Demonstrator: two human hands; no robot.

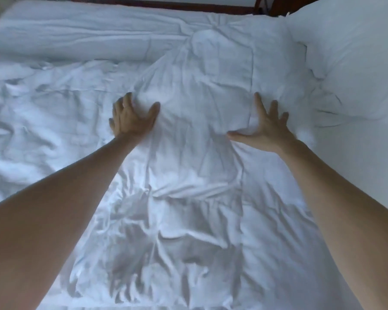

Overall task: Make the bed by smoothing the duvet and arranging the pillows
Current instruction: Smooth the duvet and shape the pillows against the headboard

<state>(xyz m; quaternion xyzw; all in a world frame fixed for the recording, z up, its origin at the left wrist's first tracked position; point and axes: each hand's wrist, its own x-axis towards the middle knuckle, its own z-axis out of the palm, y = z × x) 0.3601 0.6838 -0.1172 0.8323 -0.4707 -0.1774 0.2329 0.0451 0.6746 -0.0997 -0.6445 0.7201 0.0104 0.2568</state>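
A white, heavily wrinkled duvet [188, 198] covers the bed and fills most of the view. My left hand [132, 117] lies palm down on it left of centre, fingers spread and slightly curled into the fabric. My right hand [267, 128] presses flat on the duvet right of centre, fingers apart and thumb pointing left. Between the two hands the fabric is smoother. A white pillow [354, 63] rests at the upper right, its edge close to my right hand. Both bare forearms reach in from the bottom corners.
A folded or bunched band of white bedding [76, 34] runs along the far side. Beyond it a dark wooden frame [166, 3] shows at the top edge. Deep creases lie at the left and near the bottom.
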